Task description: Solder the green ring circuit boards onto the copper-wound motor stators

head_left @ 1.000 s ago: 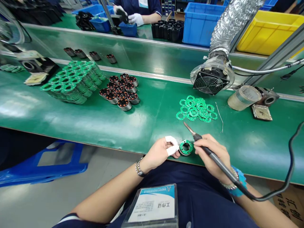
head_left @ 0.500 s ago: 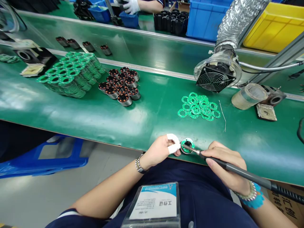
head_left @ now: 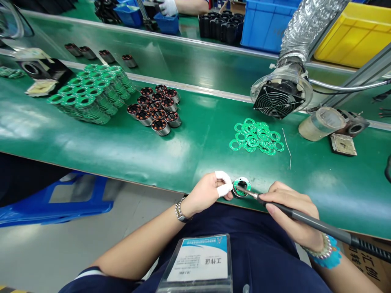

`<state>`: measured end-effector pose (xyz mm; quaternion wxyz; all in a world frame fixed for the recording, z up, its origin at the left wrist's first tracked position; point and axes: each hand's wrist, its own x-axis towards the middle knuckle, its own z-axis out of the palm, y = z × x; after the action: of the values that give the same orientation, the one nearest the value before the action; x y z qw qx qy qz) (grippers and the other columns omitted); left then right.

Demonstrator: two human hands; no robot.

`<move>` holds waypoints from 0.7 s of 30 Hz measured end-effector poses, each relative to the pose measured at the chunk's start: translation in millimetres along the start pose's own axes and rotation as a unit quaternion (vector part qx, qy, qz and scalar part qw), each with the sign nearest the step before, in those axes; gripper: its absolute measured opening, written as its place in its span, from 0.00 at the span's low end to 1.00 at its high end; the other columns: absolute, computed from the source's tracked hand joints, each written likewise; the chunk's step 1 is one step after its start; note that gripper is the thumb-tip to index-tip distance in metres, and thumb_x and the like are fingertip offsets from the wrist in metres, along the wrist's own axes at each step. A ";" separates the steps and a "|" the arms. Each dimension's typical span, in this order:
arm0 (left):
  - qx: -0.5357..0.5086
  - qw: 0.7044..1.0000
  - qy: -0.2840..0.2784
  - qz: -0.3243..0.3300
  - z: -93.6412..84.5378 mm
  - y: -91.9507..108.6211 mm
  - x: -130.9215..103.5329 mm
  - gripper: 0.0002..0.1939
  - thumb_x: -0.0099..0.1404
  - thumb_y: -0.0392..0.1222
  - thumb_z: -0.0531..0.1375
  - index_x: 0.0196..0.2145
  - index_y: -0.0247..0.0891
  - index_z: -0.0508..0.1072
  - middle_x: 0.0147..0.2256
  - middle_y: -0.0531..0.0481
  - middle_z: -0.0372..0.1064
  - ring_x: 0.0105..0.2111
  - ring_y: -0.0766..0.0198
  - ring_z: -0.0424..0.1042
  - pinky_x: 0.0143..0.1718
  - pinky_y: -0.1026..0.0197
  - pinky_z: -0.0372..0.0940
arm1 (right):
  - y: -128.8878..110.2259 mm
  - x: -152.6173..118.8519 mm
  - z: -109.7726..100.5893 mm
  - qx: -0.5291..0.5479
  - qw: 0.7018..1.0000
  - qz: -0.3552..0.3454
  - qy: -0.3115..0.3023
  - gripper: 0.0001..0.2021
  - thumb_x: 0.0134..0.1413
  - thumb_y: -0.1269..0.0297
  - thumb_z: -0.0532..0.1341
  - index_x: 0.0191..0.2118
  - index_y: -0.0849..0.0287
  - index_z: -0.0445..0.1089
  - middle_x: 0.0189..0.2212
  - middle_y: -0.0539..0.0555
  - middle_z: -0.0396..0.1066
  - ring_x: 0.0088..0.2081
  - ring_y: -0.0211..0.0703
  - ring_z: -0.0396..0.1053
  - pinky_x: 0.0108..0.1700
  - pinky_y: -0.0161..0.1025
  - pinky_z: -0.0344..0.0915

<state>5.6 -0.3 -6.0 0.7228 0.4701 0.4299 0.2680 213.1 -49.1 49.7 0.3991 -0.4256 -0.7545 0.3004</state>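
Note:
My right hand (head_left: 293, 211) is closed around the dark handle of a soldering iron (head_left: 317, 223), whose metal tip rests at a green ring-shaped circuit board (head_left: 246, 183). That board lies on top of a motor stator (head_left: 235, 194) near the table's front edge. At its left side is my left hand (head_left: 210, 190), thumb and forefinger in white finger covers and pinched together at the board's rim. Another finger presses against the stator's side. Whether a thin wire is between the fingertips, I cannot tell.
Loose ring boards (head_left: 256, 136) lie beyond my hands, beside a thin bent wire (head_left: 287, 148). A fan on a foil duct (head_left: 276, 101) hangs behind them. Several stators (head_left: 161, 127) and stacked boards (head_left: 88, 110) stand left. At right is an iron holder (head_left: 356, 124). A co-worker's gloved hand (head_left: 168, 7) shows behind.
My hands, the soldering iron and the stator keep almost the same positions. The view has shifted very slightly. At the back, the co-worker's gloved hand has moved a little.

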 end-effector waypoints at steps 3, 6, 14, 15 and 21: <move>-0.001 1.000 -0.001 0.002 -0.2 -0.4 0.3 0.05 0.55 0.38 0.60 0.27 0.34 0.66 0.21 0.51 0.70 0.23 0.68 0.70 0.29 0.64 0.65 | -0.7 -0.4 -3.0 -0.005 1.000 -0.008 0.001 0.11 0.51 0.76 0.57 0.39 0.59 0.72 0.23 0.53 0.70 0.26 0.40 0.66 0.27 0.38 0.64; -0.006 1.000 -0.003 0.001 0.0 -0.2 0.0 0.06 0.55 0.38 0.60 0.27 0.34 0.66 0.21 0.52 0.70 0.23 0.68 0.70 0.29 0.64 0.65 | 4.8 1.4 -5.4 -0.016 1.000 -0.019 -0.009 0.12 0.52 0.75 0.58 0.42 0.59 0.70 0.26 0.54 0.71 0.28 0.40 0.67 0.28 0.38 0.65; 0.003 1.000 0.001 0.009 1.4 -1.8 0.3 0.06 0.55 0.39 0.60 0.27 0.34 0.66 0.21 0.52 0.68 0.23 0.69 0.69 0.30 0.64 0.65 | 37.9 29.1 2.0 -0.061 0.977 -0.055 -0.195 0.17 0.53 0.68 0.60 0.50 0.57 0.60 0.46 0.58 0.68 0.49 0.45 0.66 0.49 0.43 0.66; 0.005 1.000 0.001 0.008 1.6 -1.4 0.3 0.07 0.55 0.39 0.60 0.27 0.34 0.66 0.21 0.52 0.68 0.23 0.68 0.69 0.30 0.64 0.65 | 39.8 30.1 3.5 -0.062 0.976 -0.047 -0.205 0.18 0.53 0.68 0.60 0.50 0.56 0.59 0.46 0.58 0.68 0.48 0.45 0.67 0.48 0.43 0.66; 0.119 0.992 -0.020 0.021 -2.6 3.4 -8.5 0.09 0.55 0.42 0.61 0.32 0.36 0.67 0.27 0.52 0.67 0.27 0.67 0.68 0.30 0.64 0.64 | 38.3 11.1 20.3 -0.086 0.989 -0.011 -0.121 0.17 0.53 0.66 0.60 0.49 0.57 0.60 0.39 0.56 0.69 0.39 0.43 0.69 0.40 0.40 0.68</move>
<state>-0.8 -4.4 -0.3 0.6642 0.5669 0.4346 0.2204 207.6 -24.1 13.0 0.2700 -0.4107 -0.8250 0.2789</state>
